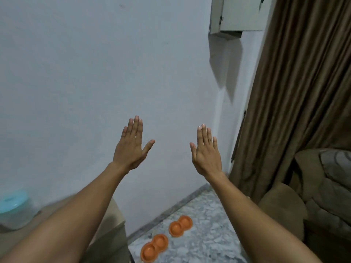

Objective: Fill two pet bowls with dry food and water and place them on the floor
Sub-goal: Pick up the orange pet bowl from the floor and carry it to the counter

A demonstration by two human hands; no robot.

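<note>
We hold both hands flat and spread at mid-frame, left hand (131, 149) and right hand (206, 154), gripping nothing. The two orange double bowls (167, 238) lie on the floor (209, 234) at lower centre, well below the hands, long axes slanting toward upper right. They look empty. Neither hand seems clearly nearer.
</note>
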